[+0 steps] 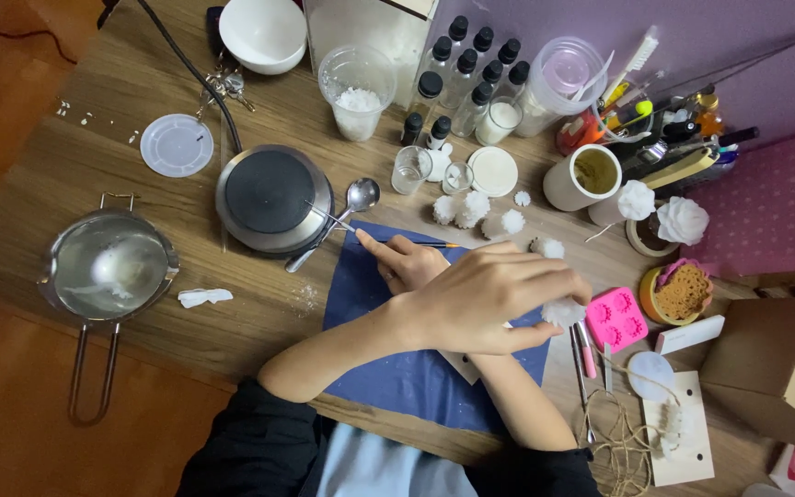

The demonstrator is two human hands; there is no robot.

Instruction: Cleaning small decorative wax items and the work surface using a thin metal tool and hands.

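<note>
Wooden table, left hand pinching fluffy white wax flower, right hand apparently gripping thin brush over blue mat

Flat navy-blue work mat on brown wood-grain bench; hot-pink silicone flower mould; white fluffy wax flower; purple dotted cloth.

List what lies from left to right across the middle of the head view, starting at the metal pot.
Metal pot with long handle → small white scrap → round hot plate → spoon → blue mat → white wax flower under the fingers of the left hand → pink silicone mould → cardboard box.
</note>
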